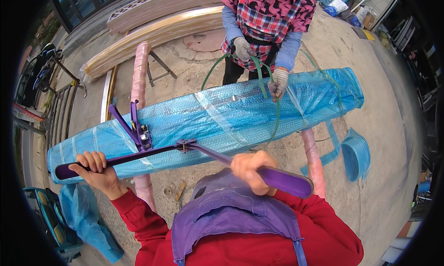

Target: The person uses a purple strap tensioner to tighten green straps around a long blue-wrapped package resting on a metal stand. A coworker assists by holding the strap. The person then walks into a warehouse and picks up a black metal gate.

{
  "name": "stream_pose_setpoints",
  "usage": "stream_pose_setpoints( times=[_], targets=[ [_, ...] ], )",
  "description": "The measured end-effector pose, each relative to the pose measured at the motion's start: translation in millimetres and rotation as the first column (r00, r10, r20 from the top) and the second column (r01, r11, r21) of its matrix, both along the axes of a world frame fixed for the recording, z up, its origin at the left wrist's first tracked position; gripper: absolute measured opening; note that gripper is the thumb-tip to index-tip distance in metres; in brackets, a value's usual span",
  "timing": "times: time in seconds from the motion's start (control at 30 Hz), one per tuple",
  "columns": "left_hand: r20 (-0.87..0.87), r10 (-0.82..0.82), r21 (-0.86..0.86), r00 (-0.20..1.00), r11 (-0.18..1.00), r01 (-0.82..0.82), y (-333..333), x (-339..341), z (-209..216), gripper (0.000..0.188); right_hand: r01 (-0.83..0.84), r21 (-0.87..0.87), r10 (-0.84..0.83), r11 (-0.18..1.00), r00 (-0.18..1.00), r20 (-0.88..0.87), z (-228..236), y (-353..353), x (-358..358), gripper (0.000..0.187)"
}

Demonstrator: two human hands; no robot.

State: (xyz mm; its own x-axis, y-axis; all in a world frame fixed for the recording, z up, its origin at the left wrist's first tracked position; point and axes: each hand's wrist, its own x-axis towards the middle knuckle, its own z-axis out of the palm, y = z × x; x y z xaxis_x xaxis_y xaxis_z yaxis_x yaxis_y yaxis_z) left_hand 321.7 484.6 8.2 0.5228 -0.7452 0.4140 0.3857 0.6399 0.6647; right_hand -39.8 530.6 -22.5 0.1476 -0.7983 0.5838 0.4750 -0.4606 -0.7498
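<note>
My left hand and my right hand are each wrapped round a handle of a long purple strapping crimper. Its handles are spread wide, and its small jaw block sits between them above the near edge of a long package in blue bubble wrap. Whether the jaws touch a strap cannot be made out. A second purple strapping tool, with two levers and a metal mechanism, stands on the package near my left hand. Clear tape bands cross the wrap.
Opposite me a co-worker's gloved hands hold looped green strapping. Pink-wrapped supports run under the package. A blue wrap roll lies on the floor at right, loose blue wrap at lower left. Long wrapped beams lie behind.
</note>
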Motion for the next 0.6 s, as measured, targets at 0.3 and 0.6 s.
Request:
stream_pose_setpoints(
  times=[0.3,0.6],
  targets=[
    [0.007,0.006,-0.018,1.0,1.0,-0.006,8.3,0.2,-2.6,0.045,-0.005,-0.034,0.009,0.999,0.994,0.106,-2.6,1.9,1.0,0.01],
    [-0.007,0.041,-0.006,0.999,0.999,-0.041,17.8,-2.1,-3.9,0.046,0.015,-0.057,-0.015,0.998,1.0,0.001,-3.8,5.4,-1.9,0.011]
  ],
)
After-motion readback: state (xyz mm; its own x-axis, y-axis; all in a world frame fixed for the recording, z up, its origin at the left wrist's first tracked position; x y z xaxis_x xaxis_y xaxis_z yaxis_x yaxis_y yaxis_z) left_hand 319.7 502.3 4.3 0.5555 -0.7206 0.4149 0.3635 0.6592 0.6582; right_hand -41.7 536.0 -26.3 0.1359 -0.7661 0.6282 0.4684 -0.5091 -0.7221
